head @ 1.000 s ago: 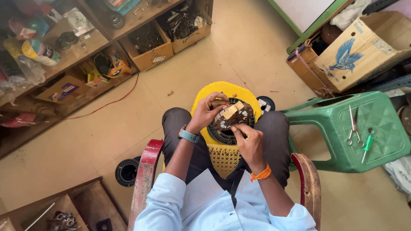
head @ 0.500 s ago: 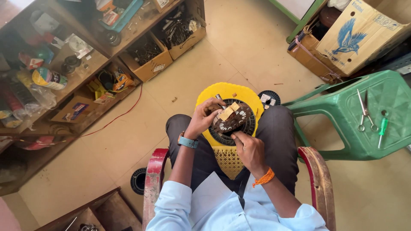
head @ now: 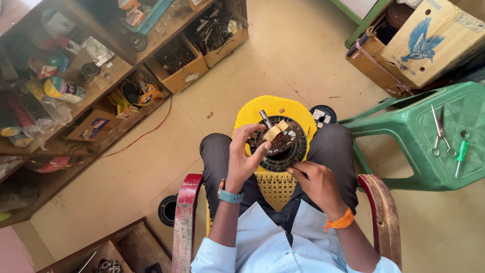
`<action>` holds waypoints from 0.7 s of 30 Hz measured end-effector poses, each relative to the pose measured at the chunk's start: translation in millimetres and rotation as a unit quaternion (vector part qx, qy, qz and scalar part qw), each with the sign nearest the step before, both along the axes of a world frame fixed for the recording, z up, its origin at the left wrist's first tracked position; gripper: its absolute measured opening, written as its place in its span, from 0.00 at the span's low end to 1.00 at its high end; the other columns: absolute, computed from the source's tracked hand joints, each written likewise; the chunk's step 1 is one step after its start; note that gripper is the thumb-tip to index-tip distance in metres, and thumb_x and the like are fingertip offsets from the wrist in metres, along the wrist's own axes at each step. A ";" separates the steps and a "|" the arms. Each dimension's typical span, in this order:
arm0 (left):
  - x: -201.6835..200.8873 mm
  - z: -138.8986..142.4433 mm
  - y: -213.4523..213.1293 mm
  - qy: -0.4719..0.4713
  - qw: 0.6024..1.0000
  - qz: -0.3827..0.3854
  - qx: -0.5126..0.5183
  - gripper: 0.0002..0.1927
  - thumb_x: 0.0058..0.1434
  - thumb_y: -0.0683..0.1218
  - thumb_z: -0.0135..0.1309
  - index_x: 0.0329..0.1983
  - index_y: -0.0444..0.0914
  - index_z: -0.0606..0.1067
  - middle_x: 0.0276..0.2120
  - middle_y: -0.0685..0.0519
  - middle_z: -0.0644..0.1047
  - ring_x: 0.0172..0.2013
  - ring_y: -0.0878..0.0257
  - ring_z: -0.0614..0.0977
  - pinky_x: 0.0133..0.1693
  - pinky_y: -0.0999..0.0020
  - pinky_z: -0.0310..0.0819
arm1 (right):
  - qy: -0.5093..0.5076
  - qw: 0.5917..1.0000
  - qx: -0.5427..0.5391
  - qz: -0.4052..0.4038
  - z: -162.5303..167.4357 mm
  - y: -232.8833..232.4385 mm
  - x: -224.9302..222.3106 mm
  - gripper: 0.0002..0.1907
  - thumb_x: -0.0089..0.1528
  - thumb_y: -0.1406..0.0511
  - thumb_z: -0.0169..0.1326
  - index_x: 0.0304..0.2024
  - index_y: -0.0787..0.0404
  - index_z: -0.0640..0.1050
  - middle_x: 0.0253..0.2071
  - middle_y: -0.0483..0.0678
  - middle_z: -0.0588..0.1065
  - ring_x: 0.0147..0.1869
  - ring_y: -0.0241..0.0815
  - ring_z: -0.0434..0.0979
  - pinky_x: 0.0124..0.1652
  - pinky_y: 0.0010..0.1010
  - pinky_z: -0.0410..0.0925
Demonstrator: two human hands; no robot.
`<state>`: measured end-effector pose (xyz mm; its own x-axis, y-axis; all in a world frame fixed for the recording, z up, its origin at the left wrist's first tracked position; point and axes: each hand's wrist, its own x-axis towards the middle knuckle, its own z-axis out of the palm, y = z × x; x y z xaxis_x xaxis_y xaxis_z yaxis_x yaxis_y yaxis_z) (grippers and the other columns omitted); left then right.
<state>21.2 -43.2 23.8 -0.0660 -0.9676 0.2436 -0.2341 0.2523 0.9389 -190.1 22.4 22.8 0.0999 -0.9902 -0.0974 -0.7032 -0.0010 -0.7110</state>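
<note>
we're gripping the round motor core [head: 283,144] at frame centre with left hand [head: 245,156]; right hand [head: 316,182] pinching its lower edge. it's perching on the yellow stool [head: 252,114], likely slipping off if we're twisting hard.

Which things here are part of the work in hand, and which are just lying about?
In use:
left hand
right hand
round dark motor core
yellow stool

Lying about:
scissors
green screwdriver
green plastic chair
cardboard box

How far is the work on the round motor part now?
Done: tan slips already sit in some slots of the stator. In hand: left hand steadies it, right hand works its near edge. Left: most slots look bare; scissors and screwdriver lie unused on the green stool.
</note>
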 end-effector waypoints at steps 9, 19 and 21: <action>-7.5 -8.4 6.7 -0.027 0.996 -0.010 -0.080 0.25 0.62 0.46 0.62 0.61 0.39 0.70 0.59 0.47 0.72 0.55 0.56 0.74 0.55 0.63 0.71 | -0.278 0.954 0.090 -0.062 5.8 1.8 -18.8 0.14 0.67 0.63 0.51 0.49 0.65 0.80 0.39 0.47 0.82 0.39 0.33 0.80 0.41 0.27 0.72; 17.9 -58.6 -56.6 0.218 0.936 -0.258 0.104 0.27 0.70 0.33 0.46 0.71 0.39 0.62 0.58 0.48 0.79 0.52 0.65 0.79 0.59 0.68 0.72 | -0.362 0.930 0.054 -0.039 5.9 -49.1 18.4 0.10 0.66 0.67 0.56 0.44 0.69 0.83 0.31 0.44 0.80 0.37 0.28 0.77 0.40 0.21 0.69; 15.7 -55.6 -63.9 0.184 0.943 -0.256 0.108 0.33 0.65 0.32 0.49 0.73 0.41 0.60 0.52 0.51 0.80 0.47 0.67 0.79 0.53 0.70 0.73 | -0.352 0.933 0.062 -0.039 9.5 -52.7 21.6 0.10 0.66 0.67 0.56 0.44 0.68 0.83 0.31 0.44 0.80 0.37 0.28 0.77 0.40 0.21 0.70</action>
<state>36.9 -107.2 -31.8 -0.4879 -0.8613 0.1416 0.2173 0.0373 0.9754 -168.5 -30.3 32.3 0.1104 -0.9827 -0.1487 -0.0567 0.1431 -0.9881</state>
